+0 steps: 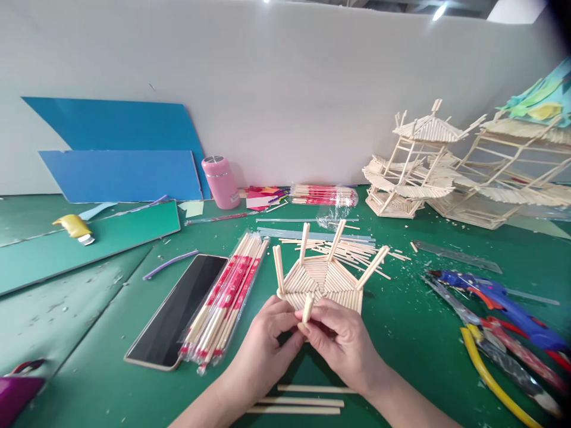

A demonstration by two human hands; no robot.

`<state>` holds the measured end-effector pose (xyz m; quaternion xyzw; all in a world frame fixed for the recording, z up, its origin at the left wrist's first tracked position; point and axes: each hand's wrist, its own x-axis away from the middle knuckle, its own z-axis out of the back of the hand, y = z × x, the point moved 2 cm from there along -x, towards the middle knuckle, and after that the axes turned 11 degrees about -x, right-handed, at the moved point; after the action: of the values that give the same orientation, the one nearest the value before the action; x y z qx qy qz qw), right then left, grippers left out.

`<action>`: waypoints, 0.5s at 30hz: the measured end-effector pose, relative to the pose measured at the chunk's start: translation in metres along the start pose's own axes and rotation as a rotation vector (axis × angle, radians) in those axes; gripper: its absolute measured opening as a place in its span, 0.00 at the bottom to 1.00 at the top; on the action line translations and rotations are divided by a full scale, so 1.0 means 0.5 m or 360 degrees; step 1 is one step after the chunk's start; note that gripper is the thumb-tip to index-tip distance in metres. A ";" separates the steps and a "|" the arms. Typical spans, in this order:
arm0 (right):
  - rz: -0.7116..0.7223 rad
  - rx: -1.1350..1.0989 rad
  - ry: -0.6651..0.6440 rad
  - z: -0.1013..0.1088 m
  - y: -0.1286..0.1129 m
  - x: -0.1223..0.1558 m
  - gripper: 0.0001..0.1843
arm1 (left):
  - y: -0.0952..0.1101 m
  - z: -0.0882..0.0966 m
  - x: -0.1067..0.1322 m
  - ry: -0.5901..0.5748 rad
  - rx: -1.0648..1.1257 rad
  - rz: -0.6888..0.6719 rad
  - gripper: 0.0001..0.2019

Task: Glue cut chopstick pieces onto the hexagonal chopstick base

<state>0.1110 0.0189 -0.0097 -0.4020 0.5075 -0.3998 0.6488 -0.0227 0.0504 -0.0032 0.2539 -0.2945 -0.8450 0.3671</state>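
A small hexagonal panel of glued wooden sticks (322,278) with several upright posts is lifted just above the green table. My left hand (266,345) grips its near edge from below, fingers curled. My right hand (342,339) pinches a short upright wooden post (307,307) at that same near edge, thumb and fingers closed round it. Loose wooden sticks (343,246) lie scattered behind the panel.
A wrapped pack of chopsticks (225,297) and a dark phone (178,309) lie left. A blue glue gun (499,300), yellow-handled cutters (495,374) and a ruler (455,255) lie right. Stick pavilion models (414,172) stand at back right, a pink bottle (220,181) at back. Three cut sticks (303,399) lie near me.
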 end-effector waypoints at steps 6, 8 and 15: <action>0.0007 -0.0018 0.0006 0.001 -0.001 0.000 0.09 | 0.000 0.000 0.002 -0.0005 -0.0032 0.0005 0.07; 0.0012 -0.0024 0.0016 0.001 -0.001 0.000 0.09 | 0.001 0.000 0.003 -0.0009 -0.0039 0.0004 0.08; 0.0022 -0.0017 0.0020 -0.001 0.000 -0.001 0.09 | 0.000 0.000 0.002 0.0001 -0.0031 -0.0017 0.07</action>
<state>0.1105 0.0194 -0.0098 -0.3994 0.5165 -0.3952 0.6462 -0.0231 0.0496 -0.0034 0.2520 -0.2847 -0.8497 0.3652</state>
